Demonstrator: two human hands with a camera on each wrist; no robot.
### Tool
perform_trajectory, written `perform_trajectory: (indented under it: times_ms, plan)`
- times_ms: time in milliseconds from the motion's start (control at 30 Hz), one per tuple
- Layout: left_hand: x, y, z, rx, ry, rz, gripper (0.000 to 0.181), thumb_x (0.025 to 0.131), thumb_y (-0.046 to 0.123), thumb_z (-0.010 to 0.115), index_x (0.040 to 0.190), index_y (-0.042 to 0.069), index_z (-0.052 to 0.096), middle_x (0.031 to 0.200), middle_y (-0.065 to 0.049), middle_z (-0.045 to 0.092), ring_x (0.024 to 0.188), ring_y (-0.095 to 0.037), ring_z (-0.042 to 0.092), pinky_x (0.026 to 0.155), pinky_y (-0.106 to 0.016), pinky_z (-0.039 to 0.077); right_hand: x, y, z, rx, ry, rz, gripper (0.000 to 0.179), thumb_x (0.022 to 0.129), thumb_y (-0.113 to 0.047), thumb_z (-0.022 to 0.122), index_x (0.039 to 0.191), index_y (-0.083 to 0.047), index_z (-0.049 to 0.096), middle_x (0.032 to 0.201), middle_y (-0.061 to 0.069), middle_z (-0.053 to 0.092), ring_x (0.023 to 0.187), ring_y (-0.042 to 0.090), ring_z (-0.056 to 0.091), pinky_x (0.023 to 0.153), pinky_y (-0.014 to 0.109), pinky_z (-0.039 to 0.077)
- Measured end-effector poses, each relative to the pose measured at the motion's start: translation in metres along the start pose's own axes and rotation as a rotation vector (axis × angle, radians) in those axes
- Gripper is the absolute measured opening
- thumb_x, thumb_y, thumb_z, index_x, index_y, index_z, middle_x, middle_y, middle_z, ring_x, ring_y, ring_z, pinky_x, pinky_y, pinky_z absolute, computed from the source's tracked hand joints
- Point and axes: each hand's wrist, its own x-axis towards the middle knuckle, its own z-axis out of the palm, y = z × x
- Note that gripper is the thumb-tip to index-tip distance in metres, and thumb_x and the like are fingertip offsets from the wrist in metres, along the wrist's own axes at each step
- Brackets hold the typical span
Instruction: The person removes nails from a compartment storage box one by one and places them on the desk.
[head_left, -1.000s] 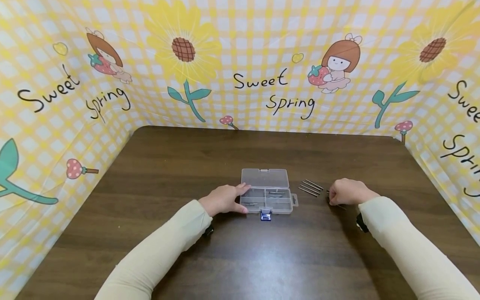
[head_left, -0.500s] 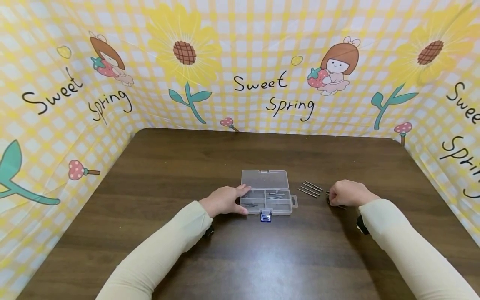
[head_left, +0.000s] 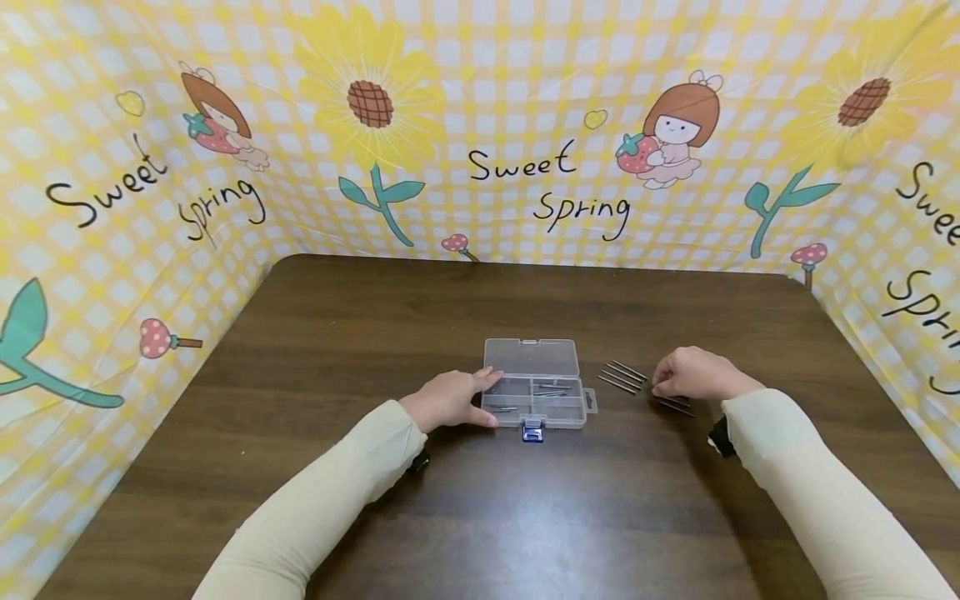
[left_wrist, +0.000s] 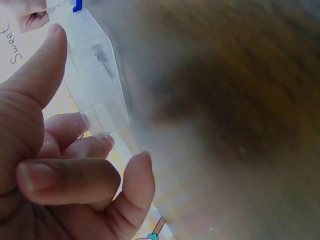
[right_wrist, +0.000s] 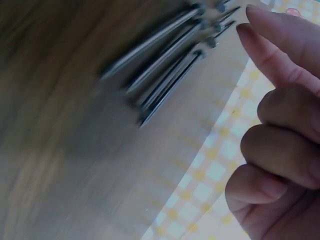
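A clear plastic compartment box (head_left: 570, 414) stands on the table with its lid (head_left: 531, 358) raised at the back and a blue latch (head_left: 533, 432) at the front. Several nails (head_left: 551, 392) lie in its compartments. My left hand (head_left: 447, 399) grips the box's left end, thumb at the front corner and fingers at the back. My right hand (head_left: 697, 373) hovers just above a row of steel nails (right_wrist: 165, 60), its thumb and index finger stretched toward each other. Nothing shows between those fingertips, and the other fingers are curled.
Another row of several nails (head_left: 621, 377) lies between the box and my right hand. A hanging tab (head_left: 591, 401) sticks out from the box's right side. The brown wooden table (head_left: 375, 308) is bordered by a yellow checked cloth (head_left: 480, 100).
My right hand has risen slightly up and away from the nails, uncovering more of the row beneath it. The left hand stays on the box.
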Motion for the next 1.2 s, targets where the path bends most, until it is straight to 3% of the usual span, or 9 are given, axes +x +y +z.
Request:
perform_trajectory:
  times_ms: [200, 800, 1000, 1200]
  plan:
    - [-0.001, -0.002, -0.001, 0.002, -0.003, -0.022, 0.08, 0.083, 0.034, 0.074, 0.149, 0.014, 0.035, 0.153, -0.008, 0.03, 0.134, -0.032, 0.039, 0.107, -0.042, 0.032, 0.016, -0.017, -0.003, 0.005, 0.008, -0.05, 0.01, 0.087, -0.015, 0.066, 0.089, -0.009, 0.074, 0.084, -0.003, 0.069, 0.075, 0.012, 0.059, 0.07, 0.04, 0.05]
    - [-0.004, 0.0, 0.003, 0.008, 0.008, -0.01, 0.079, 0.082, 0.036, 0.074, 0.149, 0.016, 0.036, 0.153, -0.006, 0.032, 0.133, -0.032, 0.04, 0.106, -0.042, 0.034, 0.057, -0.067, 0.003, -0.029, 0.016, -0.14, 0.008, 0.084, -0.013, 0.068, 0.088, -0.01, 0.074, 0.09, 0.001, 0.071, 0.084, 0.017, 0.064, 0.076, 0.041, 0.051]
    - [-0.003, 0.008, 0.002, 0.117, 0.001, -0.038, 0.079, 0.081, 0.043, 0.073, 0.148, 0.023, 0.039, 0.152, 0.001, 0.035, 0.13, -0.029, 0.045, 0.087, -0.045, 0.047, 0.064, -0.084, 0.006, -0.053, 0.022, -0.175, 0.01, 0.084, -0.012, 0.066, 0.087, -0.012, 0.076, 0.092, 0.0, 0.071, 0.083, 0.015, 0.062, 0.075, 0.039, 0.051]
    - [-0.002, 0.01, -0.001, 0.192, 0.003, -0.058, 0.079, 0.079, 0.048, 0.073, 0.148, 0.026, 0.041, 0.15, 0.004, 0.038, 0.127, -0.027, 0.049, 0.076, -0.043, 0.049, 0.069, -0.099, 0.009, -0.09, -0.017, -0.217, 0.01, 0.083, -0.012, 0.067, 0.085, -0.015, 0.076, 0.091, -0.003, 0.07, 0.083, 0.012, 0.061, 0.074, 0.036, 0.051]
